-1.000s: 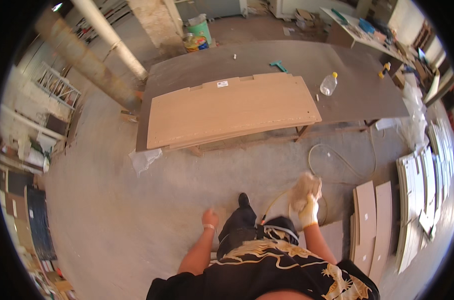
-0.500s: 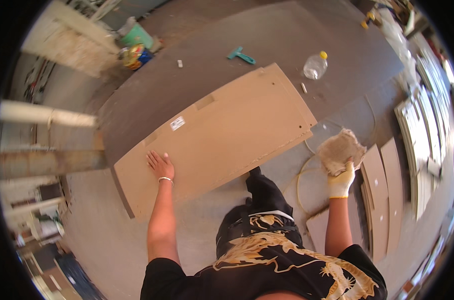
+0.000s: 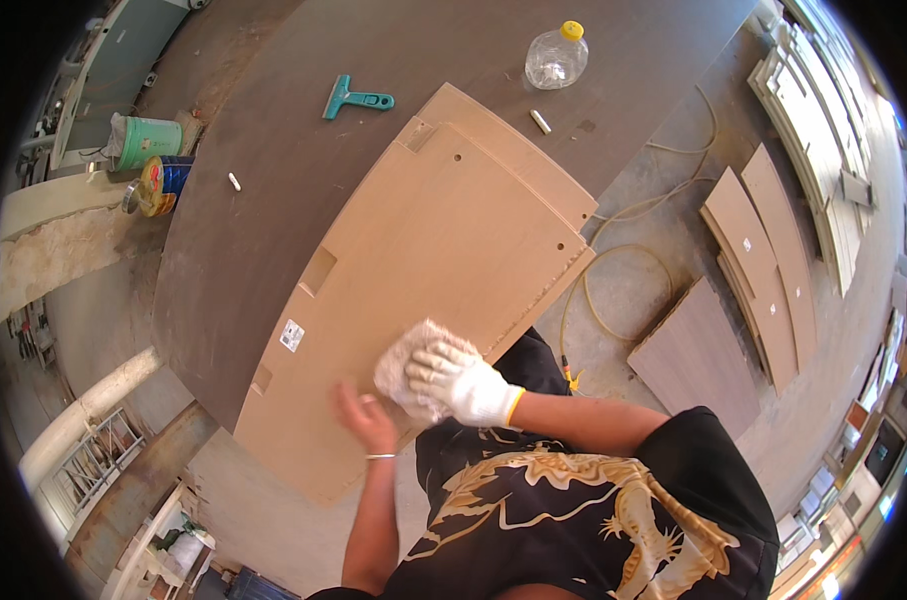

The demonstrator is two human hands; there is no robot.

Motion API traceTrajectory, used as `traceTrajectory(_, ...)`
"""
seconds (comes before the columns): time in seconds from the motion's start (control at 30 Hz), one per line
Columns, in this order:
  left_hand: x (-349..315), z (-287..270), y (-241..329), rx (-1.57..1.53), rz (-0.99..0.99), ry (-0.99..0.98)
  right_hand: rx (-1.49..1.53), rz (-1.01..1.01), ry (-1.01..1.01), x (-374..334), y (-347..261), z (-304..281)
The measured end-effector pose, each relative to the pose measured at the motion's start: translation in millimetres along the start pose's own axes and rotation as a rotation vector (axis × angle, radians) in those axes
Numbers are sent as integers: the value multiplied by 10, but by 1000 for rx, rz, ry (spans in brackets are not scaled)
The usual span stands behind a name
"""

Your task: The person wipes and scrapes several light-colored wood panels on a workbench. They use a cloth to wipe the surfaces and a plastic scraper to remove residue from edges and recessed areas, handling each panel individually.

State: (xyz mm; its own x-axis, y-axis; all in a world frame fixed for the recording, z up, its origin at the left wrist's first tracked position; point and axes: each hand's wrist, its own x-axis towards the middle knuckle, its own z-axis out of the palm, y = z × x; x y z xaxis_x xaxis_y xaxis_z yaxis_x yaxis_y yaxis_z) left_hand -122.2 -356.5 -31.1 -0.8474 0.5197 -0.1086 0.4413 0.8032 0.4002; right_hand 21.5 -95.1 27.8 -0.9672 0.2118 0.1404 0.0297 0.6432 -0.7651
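- The flat tan board with notched edges and dark holes [image 3: 413, 250] lies on top of at least one similar board, on the wide dark-brown bench [image 3: 263, 230].
- The right hand [image 3: 463, 385], in a white knit glove with a yellow cuff, has its fingers together and closed over a crumpled beige cloth [image 3: 398, 365] on the board's near part; the thumb is hidden.
- The bare left hand [image 3: 371, 425] is blurred beside the cloth, over the board, its fingers apart and holding nothing; contact with the board cannot be told.
- Progress, as a judgement: the cloth is already on the top board, but how much surface it has covered cannot be told; its far end lies beyond the cloth's present place.
- A small white label with dark print [image 3: 291, 335] sits near the notched edge, too small to read.
- The tan panels on the floor [image 3: 748, 270] carry white labels too, equally unreadable; no brand can be made out.
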Motion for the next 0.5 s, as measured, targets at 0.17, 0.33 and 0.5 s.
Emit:
traceTrajectory(0.17, 171, -90, -785, 361, 194, 77, -695, 588, 56, -72, 1205, -562)
traceTrajectory(0.33, 103, -16, -745, 342, 79, 27, -907, 501, 335, 1252, 1869, -597)
traceTrajectory(0.5, 129, -59, -727, 330, 87, 5, -839, 587, 169, 1206, 1300, -838)
